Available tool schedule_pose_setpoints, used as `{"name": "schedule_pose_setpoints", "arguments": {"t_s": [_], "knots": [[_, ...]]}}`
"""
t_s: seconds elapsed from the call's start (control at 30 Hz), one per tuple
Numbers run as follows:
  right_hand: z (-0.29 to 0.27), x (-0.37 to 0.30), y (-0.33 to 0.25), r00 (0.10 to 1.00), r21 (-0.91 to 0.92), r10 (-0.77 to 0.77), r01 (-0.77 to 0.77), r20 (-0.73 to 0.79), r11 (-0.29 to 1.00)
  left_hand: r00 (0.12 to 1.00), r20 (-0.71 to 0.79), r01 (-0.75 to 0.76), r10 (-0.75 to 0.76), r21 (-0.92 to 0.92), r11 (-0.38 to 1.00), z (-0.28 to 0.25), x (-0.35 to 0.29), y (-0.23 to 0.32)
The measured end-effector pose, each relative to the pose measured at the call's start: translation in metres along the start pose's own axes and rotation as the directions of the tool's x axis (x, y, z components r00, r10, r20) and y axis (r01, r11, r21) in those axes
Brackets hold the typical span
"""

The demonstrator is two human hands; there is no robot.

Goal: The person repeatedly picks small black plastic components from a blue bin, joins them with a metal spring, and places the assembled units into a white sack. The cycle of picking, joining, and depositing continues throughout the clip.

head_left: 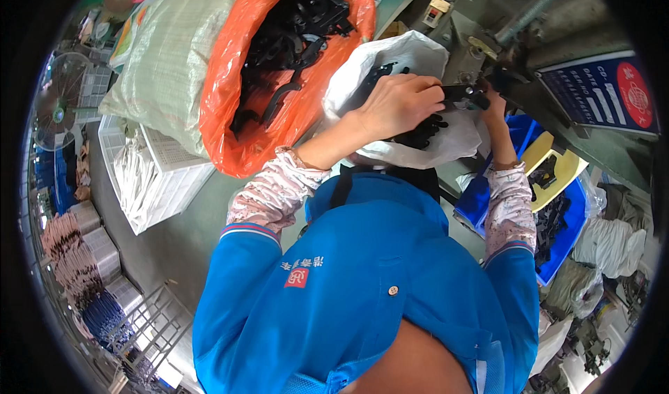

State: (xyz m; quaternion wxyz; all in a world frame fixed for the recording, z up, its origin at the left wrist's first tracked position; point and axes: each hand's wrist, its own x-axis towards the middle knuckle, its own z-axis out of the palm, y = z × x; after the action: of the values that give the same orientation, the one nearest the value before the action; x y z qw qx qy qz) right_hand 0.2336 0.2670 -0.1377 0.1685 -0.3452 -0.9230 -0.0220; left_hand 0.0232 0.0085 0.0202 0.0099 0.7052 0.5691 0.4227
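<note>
Over the white bag, the left hand pinches a black part between its fingers; right of the bag, the right hand has fingers too hidden to tell.

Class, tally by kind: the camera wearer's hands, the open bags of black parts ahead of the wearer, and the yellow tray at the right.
Hands (left hand, right hand): 2
Bags (orange plastic bag, white bag): 2
Yellow tray: 1
Total: 5

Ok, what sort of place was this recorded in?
Likely a factory workshop: there's an orange plastic bag of black parts, a blue bin with more dark pieces, and metal machinery near a blue sign plate.
</note>
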Motion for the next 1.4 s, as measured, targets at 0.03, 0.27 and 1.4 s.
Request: {"name": "schedule_pose_setpoints", "arguments": {"t_s": [0.03,0.27,1.4], "knots": [[-0.008,0.003,-0.008,0.997,-0.108,0.029,-0.021,0.071,0.994,1.0,-0.004,0.002,-0.002,0.07,0.998,-0.002,-0.013,-0.006],[-0.01,0.015,-0.003,0.932,-0.022,0.265,-0.267,0.246,0.963,0.679,-0.219,0.73,-0.701,0.303,0.612,-0.075,-0.149,-0.105],[-0.176,-0.077,-0.127,0.93,0.886,0.354,-0.076,-0.102,0.457,0.609,0.538,0.372,-0.582,-0.842,-0.39,0.025,-0.095,0.067]]}}
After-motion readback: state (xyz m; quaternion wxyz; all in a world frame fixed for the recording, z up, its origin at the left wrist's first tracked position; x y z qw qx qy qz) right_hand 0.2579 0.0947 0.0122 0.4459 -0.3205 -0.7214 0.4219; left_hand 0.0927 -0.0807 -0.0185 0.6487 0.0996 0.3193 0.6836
